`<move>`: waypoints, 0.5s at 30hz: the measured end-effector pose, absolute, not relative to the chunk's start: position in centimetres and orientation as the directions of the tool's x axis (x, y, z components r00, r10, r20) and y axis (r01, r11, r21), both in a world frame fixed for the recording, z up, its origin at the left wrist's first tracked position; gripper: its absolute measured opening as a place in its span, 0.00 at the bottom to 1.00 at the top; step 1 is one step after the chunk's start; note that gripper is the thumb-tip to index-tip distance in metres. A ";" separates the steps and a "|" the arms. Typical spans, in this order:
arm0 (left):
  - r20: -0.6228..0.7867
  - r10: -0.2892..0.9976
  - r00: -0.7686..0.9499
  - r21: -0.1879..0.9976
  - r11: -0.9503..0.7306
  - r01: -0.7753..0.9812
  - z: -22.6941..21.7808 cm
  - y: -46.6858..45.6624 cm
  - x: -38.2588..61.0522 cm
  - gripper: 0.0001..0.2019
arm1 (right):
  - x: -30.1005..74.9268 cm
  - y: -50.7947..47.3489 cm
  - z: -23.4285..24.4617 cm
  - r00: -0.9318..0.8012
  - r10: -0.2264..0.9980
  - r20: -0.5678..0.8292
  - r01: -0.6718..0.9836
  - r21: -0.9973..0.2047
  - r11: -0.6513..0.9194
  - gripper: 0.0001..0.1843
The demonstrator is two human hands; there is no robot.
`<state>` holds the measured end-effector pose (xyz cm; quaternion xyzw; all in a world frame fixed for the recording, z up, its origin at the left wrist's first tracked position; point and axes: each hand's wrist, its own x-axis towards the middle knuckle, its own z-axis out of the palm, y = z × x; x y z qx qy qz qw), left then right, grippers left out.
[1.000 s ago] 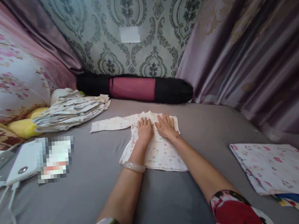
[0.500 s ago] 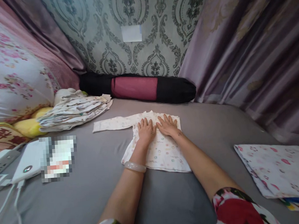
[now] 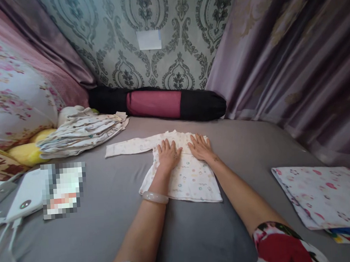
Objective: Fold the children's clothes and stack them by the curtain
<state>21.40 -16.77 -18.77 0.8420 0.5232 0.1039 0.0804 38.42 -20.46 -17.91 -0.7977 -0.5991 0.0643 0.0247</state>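
A small white baby shirt (image 3: 187,178) with a dotted print lies flat on the grey bed sheet (image 3: 115,223). One long sleeve stretches out to the left; the right side looks folded in. My left hand (image 3: 167,154) rests flat on the upper part of the shirt, fingers spread, a pale bangle on the wrist. My right hand (image 3: 200,147) lies flat beside it on the shirt's upper right, fingers stretched out. Neither hand holds anything.
A stack of folded baby clothes (image 3: 82,131) sits at the back left beside a yellow soft thing (image 3: 26,151). A black and pink roll bag (image 3: 158,103) lies along the wall. Folded printed cloths (image 3: 326,196) lie at right. A white power bank (image 3: 25,195) with cables is at left.
Both hands stay flat on the shirt; the right hand has slid slightly right and apart from the left. The view shifted a little.
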 end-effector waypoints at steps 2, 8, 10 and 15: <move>0.077 0.900 0.428 0.246 -0.433 0.867 -18.6 -16.8 21.4 0.32 | 38.4 -20.5 -17.8 0.275 0.959 -0.073 0.952 -0.120 -0.282 0.34; 0.088 0.932 0.352 0.222 -0.363 0.905 -18.3 -17.1 21.2 0.33 | 38.1 -20.4 -18.1 0.382 0.924 -0.004 0.916 -0.132 -0.379 0.40; 0.073 0.933 0.352 0.227 -0.360 0.905 -18.4 -17.1 21.2 0.33 | 38.1 -20.3 -18.1 0.391 0.920 -0.019 0.912 -0.127 -0.390 0.40; 0.029 0.935 0.354 0.274 -0.348 0.897 -18.4 -16.7 21.3 0.34 | 38.3 -19.9 -16.9 0.391 0.914 -0.109 0.908 -0.116 -0.402 0.41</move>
